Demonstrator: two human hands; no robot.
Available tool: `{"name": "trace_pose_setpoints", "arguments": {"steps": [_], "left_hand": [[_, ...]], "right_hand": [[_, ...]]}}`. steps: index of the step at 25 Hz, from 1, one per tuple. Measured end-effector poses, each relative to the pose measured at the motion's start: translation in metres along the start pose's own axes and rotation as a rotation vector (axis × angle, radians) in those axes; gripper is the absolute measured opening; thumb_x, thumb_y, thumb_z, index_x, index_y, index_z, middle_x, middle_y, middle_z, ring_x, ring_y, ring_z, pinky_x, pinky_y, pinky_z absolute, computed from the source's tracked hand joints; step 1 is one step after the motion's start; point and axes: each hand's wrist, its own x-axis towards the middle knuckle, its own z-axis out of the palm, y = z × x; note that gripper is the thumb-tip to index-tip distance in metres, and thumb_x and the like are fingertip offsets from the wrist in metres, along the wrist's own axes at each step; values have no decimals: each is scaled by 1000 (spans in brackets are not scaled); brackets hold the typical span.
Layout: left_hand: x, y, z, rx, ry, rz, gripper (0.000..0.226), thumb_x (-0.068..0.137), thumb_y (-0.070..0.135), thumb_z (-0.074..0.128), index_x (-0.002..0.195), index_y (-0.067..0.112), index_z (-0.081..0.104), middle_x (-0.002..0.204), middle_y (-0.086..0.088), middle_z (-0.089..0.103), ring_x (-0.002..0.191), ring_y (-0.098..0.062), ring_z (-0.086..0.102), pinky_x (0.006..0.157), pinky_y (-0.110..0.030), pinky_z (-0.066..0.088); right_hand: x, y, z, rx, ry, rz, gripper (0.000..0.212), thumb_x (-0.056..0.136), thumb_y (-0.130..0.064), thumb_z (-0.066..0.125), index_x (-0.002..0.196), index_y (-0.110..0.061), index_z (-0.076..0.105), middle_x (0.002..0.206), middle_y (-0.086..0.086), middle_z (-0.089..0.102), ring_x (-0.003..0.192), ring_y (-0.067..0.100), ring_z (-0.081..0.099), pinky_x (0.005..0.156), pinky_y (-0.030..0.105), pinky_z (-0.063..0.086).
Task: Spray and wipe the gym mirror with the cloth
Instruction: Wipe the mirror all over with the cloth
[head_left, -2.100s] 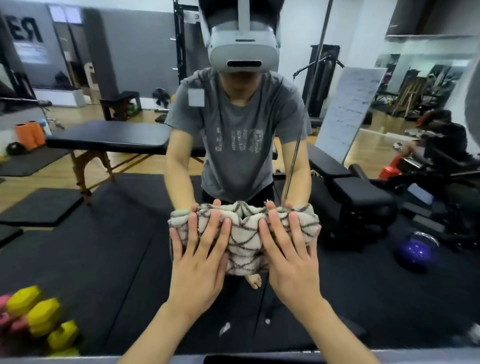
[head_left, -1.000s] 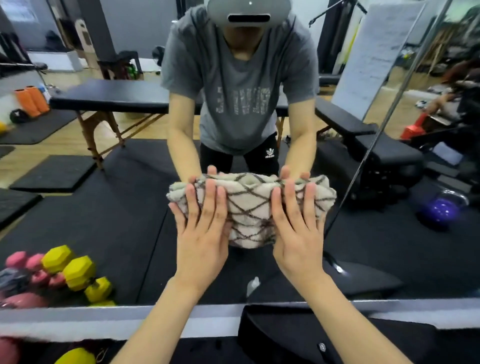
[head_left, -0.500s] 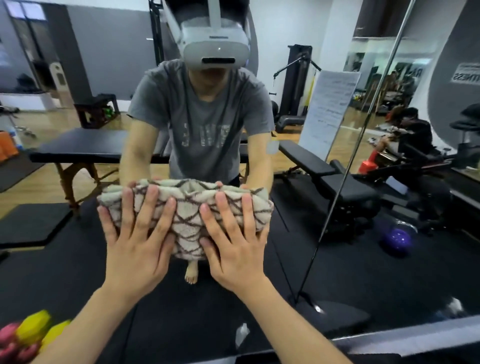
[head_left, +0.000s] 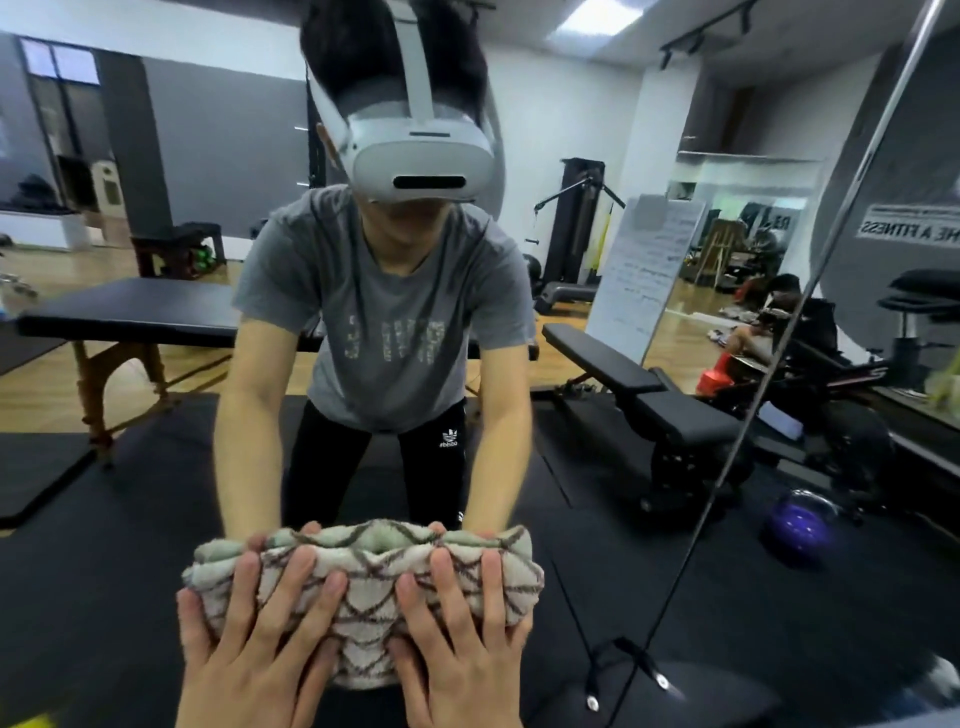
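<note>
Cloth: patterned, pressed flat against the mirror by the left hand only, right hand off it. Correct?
Not quite. The head view shows both hands on the cloth: the left hand and the right hand each press it with straight, spread fingers. The rest holds: patterned cloth against the mirror.

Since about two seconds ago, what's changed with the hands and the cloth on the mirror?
Both hands, left hand and right hand, slid the cloth across the mirror, first right, then left, now low in view. Unchanged: flat palms pressing the bunched cloth side by side; nothing let go.
</note>
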Motion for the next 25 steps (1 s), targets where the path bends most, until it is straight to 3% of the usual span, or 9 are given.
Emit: {"name": "trace_pose_setpoints", "arguments": {"steps": [3,7,10,12,16,20,23,25], "left_hand": [[-42,-3,18,48,-1,9,58,107,40,22,164,32,16,173,3,9,160,-28,6,124,-63,2],[-70,-14,29,57,-9,81,59,107,38,24,165,26,18,173,0,11,160,-31,8,124,-61,6],[-67,-21,12,-35,-21,60,63,104,31,29,165,24,16,173,-1,9,160,-29,7,126,-57,5],[-40,-37,-10,-173,-34,-16,74,97,24,38,166,22,11,174,-3,5,160,-30,3,127,-58,1],[60,-121,-77,-335,-28,-121,82,95,19,52,166,19,11,173,-8,-1,159,-37,-1,126,-60,-4],[138,-233,-129,-315,-47,-86,69,103,19,50,164,16,18,171,-15,9,157,-44,7,125,-64,-1],[133,-285,-128,-285,-55,-33,64,107,27,47,164,16,18,169,-19,17,157,-44,8,125,-62,1],[106,-301,-114,-260,-73,-6,69,108,35,46,165,21,9,173,-11,5,159,-35,-5,126,-59,-3]], "right_hand": [[-34,-20,16,-86,4,7,63,107,-54,34,167,-36,24,175,-7,21,161,31,19,119,60,25],[-44,-35,22,-22,-9,60,56,109,-49,33,163,-34,31,175,-5,20,162,33,16,118,58,27],[-32,-55,11,90,-72,37,54,112,-39,29,165,-31,28,176,-4,18,162,37,12,114,58,33],[1,-73,-2,210,-118,11,55,114,-35,23,168,-28,19,176,-5,15,162,37,8,115,64,29],[125,-112,-46,328,-31,59,60,113,-31,34,169,-30,13,177,-7,10,163,35,2,123,69,23],[241,-168,-88,270,50,40,57,113,-30,41,167,-26,20,172,2,24,161,37,10,123,68,22],[264,-197,-81,226,88,13,55,111,-30,49,164,-30,31,170,1,30,156,44,24,113,77,30],[246,-208,-61,190,103,-31,60,109,-33,53,165,-34,31,171,-3,24,158,41,20,106,79,36]]}}
